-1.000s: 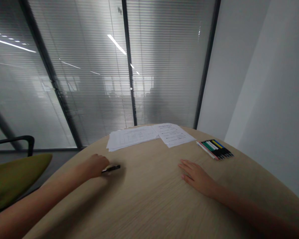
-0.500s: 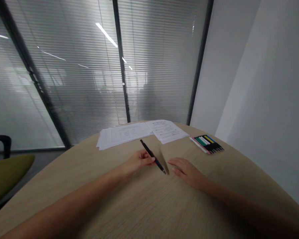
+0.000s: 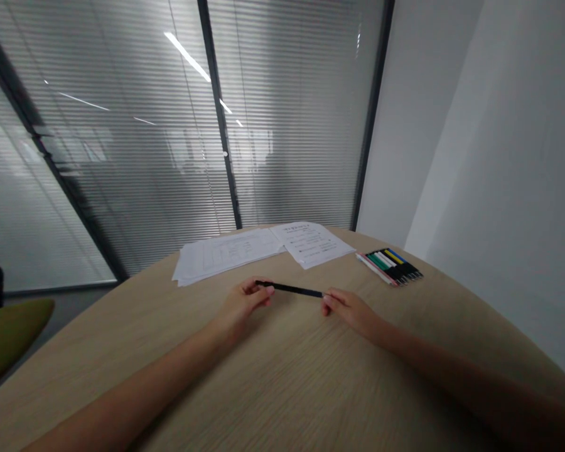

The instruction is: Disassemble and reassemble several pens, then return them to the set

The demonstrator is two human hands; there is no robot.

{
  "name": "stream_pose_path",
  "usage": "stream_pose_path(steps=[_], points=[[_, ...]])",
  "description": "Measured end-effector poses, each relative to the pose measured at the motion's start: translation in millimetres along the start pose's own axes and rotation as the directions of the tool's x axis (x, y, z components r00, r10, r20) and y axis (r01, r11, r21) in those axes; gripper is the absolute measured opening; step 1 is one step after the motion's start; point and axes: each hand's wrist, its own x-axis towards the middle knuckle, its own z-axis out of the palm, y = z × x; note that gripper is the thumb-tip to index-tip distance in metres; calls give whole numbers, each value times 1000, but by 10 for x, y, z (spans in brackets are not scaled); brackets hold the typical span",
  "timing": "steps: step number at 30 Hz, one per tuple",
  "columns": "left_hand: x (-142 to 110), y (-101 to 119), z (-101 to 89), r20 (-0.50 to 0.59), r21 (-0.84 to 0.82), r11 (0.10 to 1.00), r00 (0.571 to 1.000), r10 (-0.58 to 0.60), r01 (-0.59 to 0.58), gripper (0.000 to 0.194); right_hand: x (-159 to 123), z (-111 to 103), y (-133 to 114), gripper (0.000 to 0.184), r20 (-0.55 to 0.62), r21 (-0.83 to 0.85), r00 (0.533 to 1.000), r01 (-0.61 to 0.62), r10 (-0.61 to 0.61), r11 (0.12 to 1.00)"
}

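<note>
Pale wood worktop (image 3: 287, 389), black pen (image 3: 289, 289) now level and held at both ends

Slatted blinds (image 3: 282, 125) fill the glass partition ahead of me, a white wall (image 3: 433, 125) runs off to my right, and the green seat of a chair (image 3: 14, 333) pokes in at the far left. What has just changed is the pen: it was angled away from me, with only my left hand holding it, and now it lies crosswise and level, shared by both hands. My left hand (image 3: 242, 302) is closed at the pen's left end, fingers curled as they pinch it. My right hand (image 3: 351, 309) has closed its fingertips (image 3: 329, 300) on the other end. I cannot quite tell whether the pen touches the wood. My left forearm (image 3: 136, 389) and right forearm (image 3: 456, 370) reach in from the lower corners, wrists low, with the hands close together near the worktop's far edge. Beyond them lie a loose stack of printed sheets (image 3: 221, 257) and a single printed sheet (image 3: 311, 243) overlapping it. To the right, a row of coloured pens (image 3: 388, 267) lies side by side, near my right hand but not touching it
</note>
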Motion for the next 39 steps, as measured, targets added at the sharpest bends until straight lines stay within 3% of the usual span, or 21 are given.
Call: stream_pose_path(steps=[2, 6, 10, 12, 18, 22, 25, 30, 39], points=[[31, -30, -31, -35, 9, 999, 999, 41, -41, 29, -10, -25, 1, 31, -13, 75, 1000, -23, 24, 997], [20, -80, -29, 2, 106, 992, 998, 64, -64, 27, -28, -47, -28, 36, -33, 185, 998, -51, 58, 981], [-34, -58, 18, 34, 206, 974, 996, 86, -92, 25, -24, -26, 0, 44, -46, 256, 982, -164, 182, 953], [-53, -40, 38, 35, 203, 976, 997, 76, -81, 24, -15, -13, 32, 45, -65, 253, 968, -217, 241, 943], [-80, -34, 60, 100, 169, 984, 995, 31, -48, 20, 5, -7, 76, 41, -201, 157, 943, -236, 265, 959], [-82, -49, 54, 147, 163, 986, 989, 18, -42, 20, 8, -11, 75, 41, -212, 153, 935, -256, 285, 955], [-78, -43, 44, 159, 163, 986, 987, 14, -40, 21, -9, -21, 55, 40, -239, 88, 935, -248, 262, 965], [-74, -24, 33, 169, 143, 990, 986, -10, -15, 25, -67, -32, -6, 37, -350, -111, 929, -172, 123, 979], [-62, -11, 2, 223, 83, 996, 974, -49, 31, 31, -119, -28, -49, 35, -367, -188, 929, -125, 48, 974]])
